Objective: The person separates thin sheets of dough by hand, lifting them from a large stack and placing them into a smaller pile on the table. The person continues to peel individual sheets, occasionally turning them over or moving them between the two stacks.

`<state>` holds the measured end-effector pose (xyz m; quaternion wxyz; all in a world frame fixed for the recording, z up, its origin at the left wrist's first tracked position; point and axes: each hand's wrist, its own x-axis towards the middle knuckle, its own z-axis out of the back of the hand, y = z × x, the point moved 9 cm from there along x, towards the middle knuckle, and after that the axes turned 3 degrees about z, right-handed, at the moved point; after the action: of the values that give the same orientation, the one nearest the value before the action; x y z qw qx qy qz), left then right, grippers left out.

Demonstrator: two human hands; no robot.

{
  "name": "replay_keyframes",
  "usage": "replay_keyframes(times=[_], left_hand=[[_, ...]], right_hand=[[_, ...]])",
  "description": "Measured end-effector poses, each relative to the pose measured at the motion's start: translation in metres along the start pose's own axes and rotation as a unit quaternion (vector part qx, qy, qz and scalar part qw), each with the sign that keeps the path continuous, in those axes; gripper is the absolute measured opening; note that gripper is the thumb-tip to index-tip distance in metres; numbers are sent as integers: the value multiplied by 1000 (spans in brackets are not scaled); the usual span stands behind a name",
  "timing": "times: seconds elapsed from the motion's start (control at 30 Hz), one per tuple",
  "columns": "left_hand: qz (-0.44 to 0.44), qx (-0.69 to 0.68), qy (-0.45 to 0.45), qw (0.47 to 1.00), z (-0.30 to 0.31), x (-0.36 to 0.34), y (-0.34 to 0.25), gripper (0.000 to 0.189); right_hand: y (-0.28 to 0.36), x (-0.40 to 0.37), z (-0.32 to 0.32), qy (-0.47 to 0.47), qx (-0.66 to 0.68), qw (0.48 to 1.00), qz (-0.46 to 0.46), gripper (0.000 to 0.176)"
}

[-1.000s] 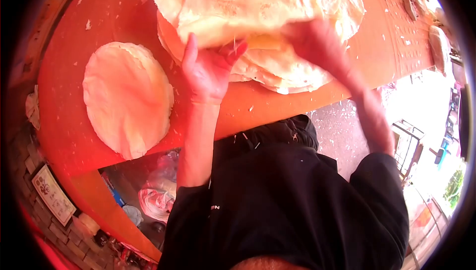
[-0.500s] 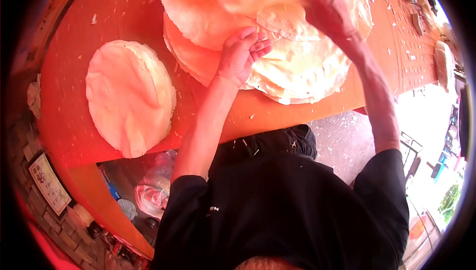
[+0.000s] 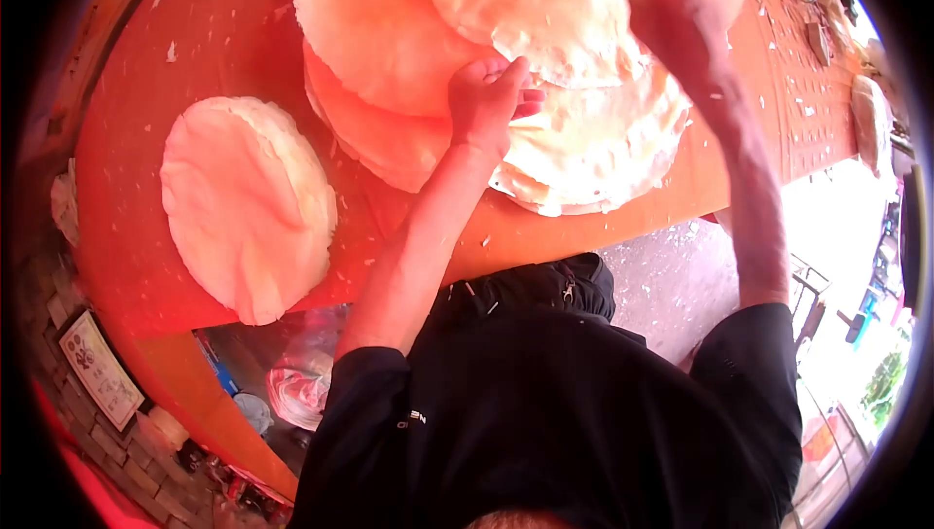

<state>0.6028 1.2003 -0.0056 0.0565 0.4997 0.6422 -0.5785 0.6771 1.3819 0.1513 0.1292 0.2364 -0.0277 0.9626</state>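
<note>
Large thin round sheets, like flatbread, lie in an overlapping pile (image 3: 584, 150) on the red table. My left hand (image 3: 489, 101) is at the pile's near left part, its fingers curled beside the ragged edge of an upper sheet (image 3: 525, 4); whether they pinch that edge is too small to tell. Over the right part of the pile is my right hand (image 3: 681, 28), blurred and bent downward, with its fingertips hidden. Further left, apart from both hands, rests a smaller stack of oval sheets (image 3: 248, 208).
Crumbs dot the red tabletop (image 3: 126, 189). Small dark objects and a pale rounded item (image 3: 871, 125) sit along the far right edge. Below the near edge are a black bag (image 3: 574, 286) and a bundled plastic bag (image 3: 300, 393). A framed sign (image 3: 100, 369) stands at lower left.
My left hand has moved slightly right, its fingers more curled. My right hand has shifted right and slightly down. The upper sheet near my hands now shows differently, its edge between them.
</note>
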Motion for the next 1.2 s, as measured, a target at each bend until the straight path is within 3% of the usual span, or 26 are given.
replay_keyframes(times=[0.07, 0.13, 0.27, 0.33, 0.53, 0.63, 0.73, 0.8, 0.87, 0.93, 0.97, 1.0, 1.03, 1.07, 1.13, 1.2], left_hand=[[27, 62, -13, 998, -1, 5, 3, 17], [13, 46, -26, 999, -1, 10, 0, 18], [-2, 51, -57, 997, 2, 9, -5, 14], [-9, 42, -65, 997, 0, 6, -6, 13], [-58, 31, -53, 996, -9, 8, -16, 12], [-77, -23, -1, 997, -18, 11, -28, 7], [-56, -103, 49, 992, -19, 13, -21, 6], [-64, -148, 131, 978, -32, 18, -21, 3], [-62, -154, 150, 975, -37, 19, -20, 9], [-40, -170, 174, 969, -38, 18, -20, 16], [-41, -168, 173, 970, -32, 17, -20, 16], [-32, -140, 151, 978, -22, 16, -15, 19], [-22, -112, 129, 985, -14, 13, -10, 22], [-20, -113, 129, 985, -10, 8, -9, 22], [-22, -19, 113, 993, -1, -5, -4, 28], [-18, -21, 100, 995, 4, -14, -1, 29]], right_hand=[[-8, -43, -73, 181, 14, 980, -76, 14], [3, -55, -67, 122, 57, 989, -66, 12], [4, -52, -53, 125, 47, 986, -98, 12], [13, -60, -44, 36, 70, 996, -46, 16], [15, -52, -48, 86, 75, 989, -92, 23], [33, -63, -68, 119, 113, 984, -69, 26], [54, -60, -33, 63, 128, 988, -61, 31], [58, -64, -39, 37, 96, 992, -71, 30], [52, -63, -47, 2, 61, 995, -75, 28], [40, -63, -67, 19, 55, 992, -108, 23], [32, -56, -73, 80, 79, 989, -98, 17], [22, -46, -68, 194, 55, 968, -149, 29], [7, -29, -56, 224, -37, 964, -139, 26], [2, -8, -27, 227, -37, 963, -140, 26], [1, 26, 69, -46, 147, 971, -186, 16], [-9, 18, 74, 57, -100, 962, -249, 23]])
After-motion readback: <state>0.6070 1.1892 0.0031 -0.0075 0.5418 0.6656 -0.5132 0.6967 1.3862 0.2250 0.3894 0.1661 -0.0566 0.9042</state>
